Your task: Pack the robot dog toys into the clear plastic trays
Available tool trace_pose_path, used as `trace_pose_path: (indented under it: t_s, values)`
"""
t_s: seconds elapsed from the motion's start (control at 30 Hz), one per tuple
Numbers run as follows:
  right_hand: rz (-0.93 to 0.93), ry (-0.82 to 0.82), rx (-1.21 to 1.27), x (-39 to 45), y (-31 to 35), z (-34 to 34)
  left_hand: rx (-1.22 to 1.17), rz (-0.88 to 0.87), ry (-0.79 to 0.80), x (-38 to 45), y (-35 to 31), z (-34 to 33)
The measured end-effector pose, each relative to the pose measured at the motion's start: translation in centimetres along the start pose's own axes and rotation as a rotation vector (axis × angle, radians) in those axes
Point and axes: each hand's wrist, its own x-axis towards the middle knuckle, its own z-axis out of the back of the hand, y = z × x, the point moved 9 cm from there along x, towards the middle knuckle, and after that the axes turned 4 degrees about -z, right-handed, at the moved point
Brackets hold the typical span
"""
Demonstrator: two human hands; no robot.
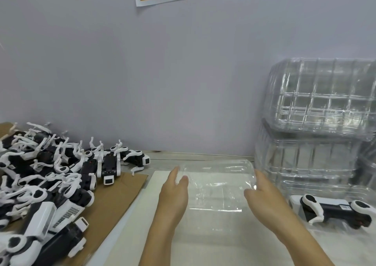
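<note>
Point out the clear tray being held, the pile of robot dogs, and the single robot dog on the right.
clear tray (215,186), head view, its flat middle.
pile of robot dogs (50,180), head view, pile's centre.
single robot dog (333,208), head view, its black body.

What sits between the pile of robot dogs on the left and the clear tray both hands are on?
Nothing visible blocks it. Between the robot dog pile and the clear tray lie only flat brown cardboard and the white mat. The left hand and right hand flank the tray.
</note>
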Motion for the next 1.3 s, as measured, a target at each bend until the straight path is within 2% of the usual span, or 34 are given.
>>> trace_pose_path:
  t_s: [0.1, 0.3, 0.37, 0.43, 0.57, 0.7, 0.87, 0.97, 1.13, 1.3]
  values:
    - [0.01, 0.031, -0.105, 0.3, -0.5, -0.3, 0.022, 0.027, 0.055, -0.3, 0.9, -0.8]
    - [0.066, -0.106, -0.109, 0.6, -1.0, -0.1, 0.118, 0.065, 0.095, -0.3, 2.1, -1.1]
    - [0.083, -0.183, -0.133, 0.5, -0.9, 0.5, 0.184, 0.033, 0.065, 0.5, 1.9, 0.5]
    - [0.155, -0.245, -0.119, 0.2, 0.0, 1.1, 0.299, -0.069, -0.011, 1.9, 0.9, 2.7]
    - [0.333, -0.249, -0.162, -0.8, 1.9, 0.5, 0.672, -0.262, -0.111, 5.9, -0.5, 6.1]
    - [0.363, -0.252, -0.181, -0.8, 2.2, 0.2, 1.134, -0.356, -0.135, 10.6, -0.1, 7.1]
    - [0.355, -0.299, -0.158, -0.7, 2.0, 0.6, 1.758, -0.423, -0.001, 14.8, 2.1, 5.0]
    - [0.36, -0.297, -0.149, -0.6, 1.8, 0.5, 1.987, -0.388, 0.042, 16.1, 2.8, 4.0]
    - [0.368, -0.296, -0.139, -0.2, 1.6, 0.3, 2.022, -0.35, 0.009, 17.1, 2.2, 2.6]
    - [0.371, -0.302, -0.122, -0.2, 1.3, 0.5, 1.967, -0.543, -0.045, 16.2, -0.1, 2.2]
